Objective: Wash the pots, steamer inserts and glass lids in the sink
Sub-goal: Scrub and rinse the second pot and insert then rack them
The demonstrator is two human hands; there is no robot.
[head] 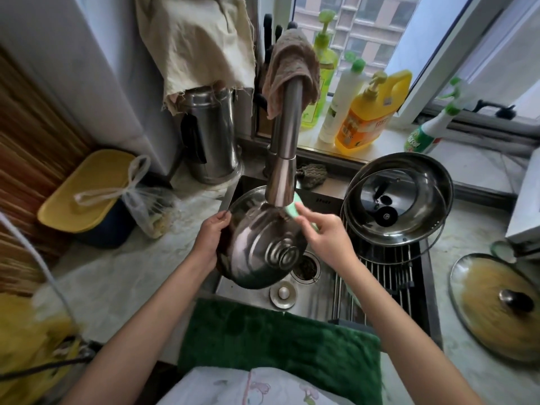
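Nearest, over the sink's front edge: green towel (280,343). Above the sink (318,305), near its drain (305,266): steel pot (257,249) tilted bottom-up, rim gripped at the left by left hand (211,238), fingers curled around it. Just right: right hand (327,232) pinching green sponge (293,213) against the pot's base, under the faucet (285,171). Further right, on the rack (388,267): steel pan (406,197) holding a glass lid (377,209). On the right counter: second glass lid (496,302). Farthest, on the sill: detergent bottles (365,112).

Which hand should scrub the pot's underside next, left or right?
Probably the right hand: it already pinches the green sponge against the upturned pot, while the left hand grips the pot's rim.
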